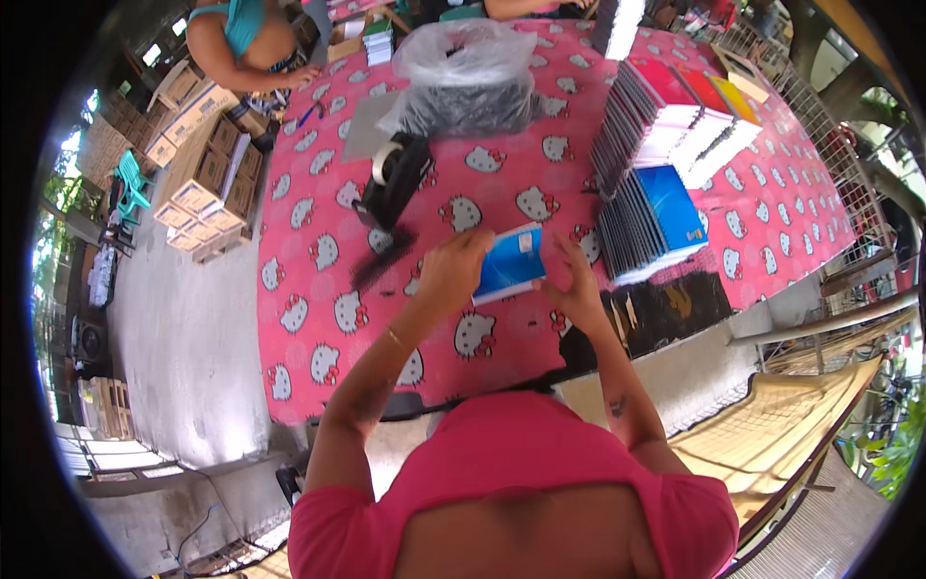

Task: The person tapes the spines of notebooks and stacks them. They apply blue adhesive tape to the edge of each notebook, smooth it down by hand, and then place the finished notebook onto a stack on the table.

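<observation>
A blue notebook with a small pale label near its top is in front of me, over the pink patterned table. My left hand grips its left edge, fingers closed over the upper left corner. My right hand is beside its right edge with fingers apart; the thumb is close to the lower right corner, and I cannot tell if it touches. Just right of that hand stands a row of blue spiral notebooks. Beyond the left hand sits a black tape dispenser with a roll of tape.
Taller rows of spiral notebooks with red and yellow covers stand at the far right. A clear plastic bag of dark items lies at the far middle, by a grey sheet. Another person is at the far left; cardboard boxes are stacked below.
</observation>
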The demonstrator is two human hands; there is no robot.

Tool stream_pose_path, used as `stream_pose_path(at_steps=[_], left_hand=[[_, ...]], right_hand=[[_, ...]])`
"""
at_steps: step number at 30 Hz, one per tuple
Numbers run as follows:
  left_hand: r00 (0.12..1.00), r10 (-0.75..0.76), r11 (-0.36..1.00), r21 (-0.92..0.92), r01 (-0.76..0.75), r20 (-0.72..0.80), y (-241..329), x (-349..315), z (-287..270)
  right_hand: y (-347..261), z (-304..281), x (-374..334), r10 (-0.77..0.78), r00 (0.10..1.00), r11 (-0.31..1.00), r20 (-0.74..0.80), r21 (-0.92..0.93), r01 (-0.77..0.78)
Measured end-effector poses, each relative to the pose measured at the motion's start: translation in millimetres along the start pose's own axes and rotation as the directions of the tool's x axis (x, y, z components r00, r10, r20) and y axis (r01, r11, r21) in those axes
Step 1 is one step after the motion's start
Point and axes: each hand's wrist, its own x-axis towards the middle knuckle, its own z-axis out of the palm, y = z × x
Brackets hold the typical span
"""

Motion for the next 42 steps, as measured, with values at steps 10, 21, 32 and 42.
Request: stream_pose_path(at_steps=[10, 21, 32, 42], left_hand=[[0.974, 0.001, 0.980, -0.195, -0.047, -0.227, -1.0, -31.6, 14.4], [0.913, -0.185, 0.937, -0.346, 0.052, -0.364, -46.6, -49.0, 7.4], [0.922, 0.039, 0.844, 0.506, 0.176, -0.385, -148.1, -68.1, -20.7], [0.933, -0.180, 0.929, -0.366, 0.058, -0.311, -30.1, -63.2, 27.3]], right_hand=[[10.6, 43.9, 23.9, 0.242, 0.970, 0.848, 0.030, 0.480, -0.227], [10.6, 40.2, 25.2, 0.147, 0.954, 0.909, 0.260, 0.345, -0.234], [13.1, 39.4, 30.0, 0.200, 0.932, 0.887, 0.302, 0.348, -0.303], [8.7, 41.0, 21.0, 0.213, 0.927, 0.875, 0.309, 0.362, -0.322]])
